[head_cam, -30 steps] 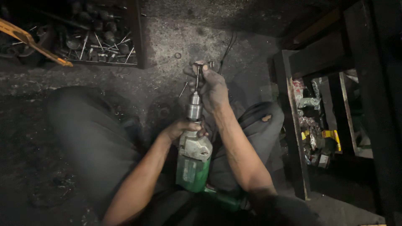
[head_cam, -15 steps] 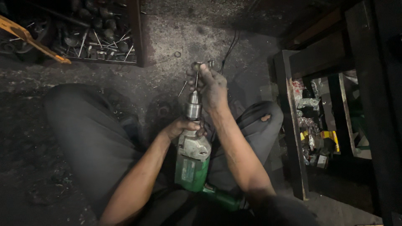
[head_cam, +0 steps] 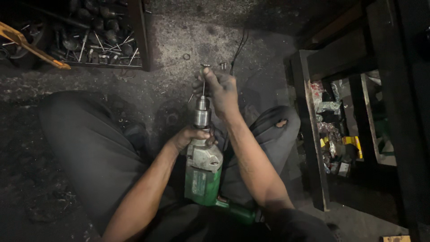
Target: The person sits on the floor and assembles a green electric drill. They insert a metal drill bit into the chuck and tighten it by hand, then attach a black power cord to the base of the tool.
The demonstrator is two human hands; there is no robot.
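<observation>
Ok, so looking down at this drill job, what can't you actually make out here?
- Head view: the bit above the chuck is partly hidden by the right hand, so its grip is unclear.
- The drill rear handle is covered by the right forearm.
- The left hand has its fingers hidden behind the drill's neck.
- The parts in the tray are too dark and small to identify.
- The shelf has blurred contents.

Your left hand (head_cam: 190,134) sits near you, fingers curled shut in a grip, thumb side facing far. Your left forearm runs from lower left toward scene centre, bent at the elbow. Your right hand (head_cam: 219,87) is extended farther out, knuckles up, fingers pinched together at their tips. Your right forearm slopes from lower right up to that hand, wrist nearly straight. Both legs are folded, knees spread left and right.
</observation>
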